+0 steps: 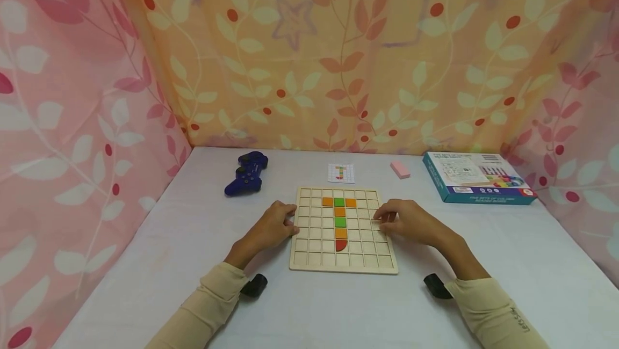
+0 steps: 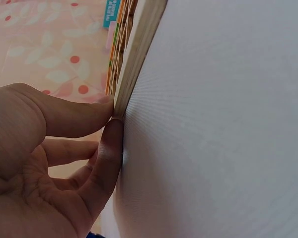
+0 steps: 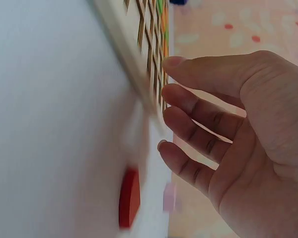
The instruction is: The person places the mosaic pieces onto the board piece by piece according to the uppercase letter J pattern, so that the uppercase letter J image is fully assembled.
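A wooden grid board (image 1: pixel 314 263) lies flat on the table. On it, orange and green square tiles (image 1: pixel 340 222) form a T, with a red rounded piece (image 1: pixel 341 245) at its foot. Thumb and finger of my left hand (image 1: pixel 271 225) pinch the board's left edge; in the left wrist view the thumb (image 2: pixel 79 116) is at its upper side. My right hand (image 1: pixel 411 223) hovers at the right edge, its fingers loosely bent and holding nothing. A red block (image 3: pixel 129 198) lies on the table near that hand in the right wrist view; the head view does not show it.
Behind the board lies a small pattern card (image 1: pixel 341 173), with a pink block (image 1: pixel 400 169) to its right. A blue game controller (image 1: pixel 246 173) is at the back left. A flat game box (image 1: pixel 479 178) lies at the back right. Patterned cloth (image 1: pixel 300 70) encloses the table.
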Demonstrator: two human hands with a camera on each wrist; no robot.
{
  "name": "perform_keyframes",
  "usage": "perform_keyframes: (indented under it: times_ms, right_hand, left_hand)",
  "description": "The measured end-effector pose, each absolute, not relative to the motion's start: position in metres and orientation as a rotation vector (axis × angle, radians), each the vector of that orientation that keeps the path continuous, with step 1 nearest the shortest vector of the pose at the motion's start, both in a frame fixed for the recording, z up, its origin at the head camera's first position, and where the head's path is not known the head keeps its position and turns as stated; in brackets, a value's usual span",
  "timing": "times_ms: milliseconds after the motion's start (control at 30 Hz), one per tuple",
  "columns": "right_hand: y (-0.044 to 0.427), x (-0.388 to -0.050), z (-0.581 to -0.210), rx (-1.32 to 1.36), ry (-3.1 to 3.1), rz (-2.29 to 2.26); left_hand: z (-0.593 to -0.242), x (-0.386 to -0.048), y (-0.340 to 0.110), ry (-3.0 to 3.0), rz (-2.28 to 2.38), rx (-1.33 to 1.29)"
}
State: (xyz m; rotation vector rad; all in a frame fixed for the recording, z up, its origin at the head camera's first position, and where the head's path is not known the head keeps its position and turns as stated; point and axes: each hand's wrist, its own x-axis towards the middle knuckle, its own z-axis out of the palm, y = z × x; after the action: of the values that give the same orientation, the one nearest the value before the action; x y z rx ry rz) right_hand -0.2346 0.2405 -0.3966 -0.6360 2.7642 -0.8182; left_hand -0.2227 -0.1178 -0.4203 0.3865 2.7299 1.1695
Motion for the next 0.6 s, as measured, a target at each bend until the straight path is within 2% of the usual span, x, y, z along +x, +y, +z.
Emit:
perform_keyframes:
  times_ms: [600]
  right_hand:
    - [0.306,-0.213,-0.398,-0.55,2.812,-0.685]
  left_hand:
    - [-0.421,-0.222,-0.118,2.725,1.178,0.4]
